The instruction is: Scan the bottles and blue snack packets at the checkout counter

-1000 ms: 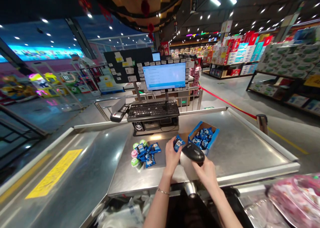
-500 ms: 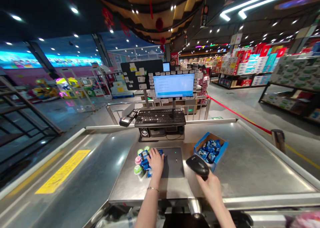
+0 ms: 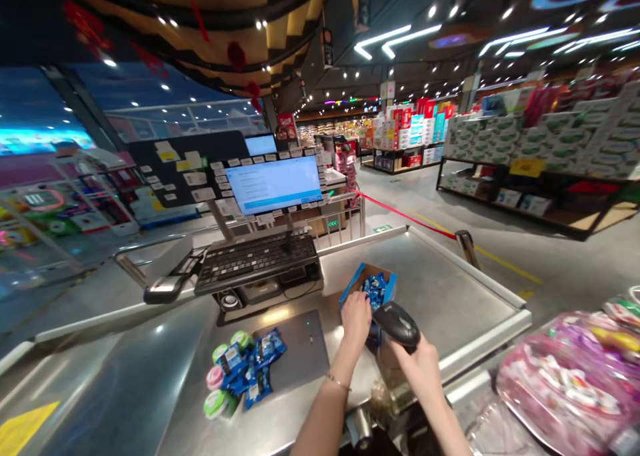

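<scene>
My left hand (image 3: 356, 319) is at the near side of a blue-rimmed cardboard box (image 3: 356, 281) filled with small blue packets. Its fingers hide whether a packet is in them. My right hand (image 3: 415, 366) is shut on a black handheld barcode scanner (image 3: 397, 324), which hangs just right of the box. To the left, on the steel counter (image 3: 440, 289), several blue packets (image 3: 263, 356) lie beside several round green and pink tubs (image 3: 217, 383), next to a dark scanning plate (image 3: 300, 346).
Behind the plate stand a black keyboard (image 3: 255, 261) and a monitor (image 3: 273, 185) edged with paper notes. A raised steel rim runs around the counter. Pink-wrapped goods (image 3: 565, 383) lie low at the right. A red rope (image 3: 400, 216) and stacked store shelves stand beyond.
My left hand has moved from the packets on the plate rightward to the box. The packets now lie left of the plate. The whole view has swung, and the scanner stays in my right hand.
</scene>
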Demonstrator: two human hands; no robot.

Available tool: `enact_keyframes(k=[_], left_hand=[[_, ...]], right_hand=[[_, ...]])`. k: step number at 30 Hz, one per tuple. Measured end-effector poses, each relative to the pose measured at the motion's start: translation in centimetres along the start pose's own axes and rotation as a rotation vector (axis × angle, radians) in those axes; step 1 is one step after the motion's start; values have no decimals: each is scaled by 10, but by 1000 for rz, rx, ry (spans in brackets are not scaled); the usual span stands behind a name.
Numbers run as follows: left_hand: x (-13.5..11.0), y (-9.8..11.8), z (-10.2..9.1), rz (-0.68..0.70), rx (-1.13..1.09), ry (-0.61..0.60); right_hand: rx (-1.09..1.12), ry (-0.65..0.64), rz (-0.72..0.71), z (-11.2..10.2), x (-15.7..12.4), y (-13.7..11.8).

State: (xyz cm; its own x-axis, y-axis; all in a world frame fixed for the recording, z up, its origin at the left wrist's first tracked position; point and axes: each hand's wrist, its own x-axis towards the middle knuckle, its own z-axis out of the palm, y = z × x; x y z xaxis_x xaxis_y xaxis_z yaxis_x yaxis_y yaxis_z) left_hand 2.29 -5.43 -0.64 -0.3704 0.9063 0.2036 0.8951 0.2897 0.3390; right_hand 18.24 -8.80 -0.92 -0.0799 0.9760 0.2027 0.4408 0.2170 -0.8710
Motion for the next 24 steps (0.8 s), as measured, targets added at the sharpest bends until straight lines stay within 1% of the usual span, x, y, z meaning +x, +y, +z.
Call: enact_keyframes(k=[2, 4, 6, 10, 14, 17, 19, 21, 23, 24], left_hand=[[19, 11, 7, -114, 3, -185], [32, 15, 16, -182, 2, -274], [38, 15, 25, -207, -12, -305], [40, 12, 39, -240, -59, -331], [44, 7, 40, -230, -158, -343], [48, 3, 33, -201, -242, -320], [46, -1, 25, -191, -351, -251], [38, -6, 17, -199, -637, -131], [23, -15, 10, -238, -1031, -26], [15, -21, 6, -261, -1206, 2]], right_hand=[[18, 15, 15, -2, 4, 5], [33, 14, 27, -4, 8, 10], [36, 18, 39, -8, 12, 14], [19, 36, 66, -14, 18, 22], [24, 28, 80, -15, 21, 28], [22, 20, 92, -15, 20, 28], [28, 19, 92, -16, 18, 25], [38, 21, 81, -19, 16, 19], [41, 15, 62, -20, 13, 11], [41, 3, 46, -20, 10, 6]])
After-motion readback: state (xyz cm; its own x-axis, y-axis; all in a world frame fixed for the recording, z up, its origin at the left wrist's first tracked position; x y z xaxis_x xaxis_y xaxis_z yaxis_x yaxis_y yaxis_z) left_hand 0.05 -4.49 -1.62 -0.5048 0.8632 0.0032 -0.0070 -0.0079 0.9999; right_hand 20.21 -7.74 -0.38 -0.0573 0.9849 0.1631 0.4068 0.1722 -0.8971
